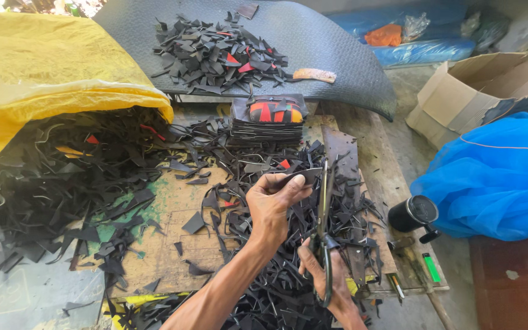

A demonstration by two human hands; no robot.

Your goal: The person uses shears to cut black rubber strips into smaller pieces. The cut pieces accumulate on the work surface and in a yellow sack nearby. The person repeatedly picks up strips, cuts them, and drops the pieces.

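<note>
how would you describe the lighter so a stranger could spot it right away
Start at the blue netting bag on the right, then drop to the black mug beside it. Just below the mug lies the lighter, a slim bright green stick, the only green thing among black scraps.

The left hand (270,205) pinches a small dark piece (297,178) of sheet material above a worn wooden board (166,244), while the right hand (331,278) grips long scissors (324,226), blades pointing up beside that piece. Black offcuts (56,183) spill from a yellow sack (44,67) across the board's left side. Near the far edge sits a neat stack of cut pieces (268,119), red and orange on top. Beyond it, a dark mat (337,55) carries another scrap heap (215,52). A black mug (414,214) and green lighter (431,267) lie at the right edge.
</note>
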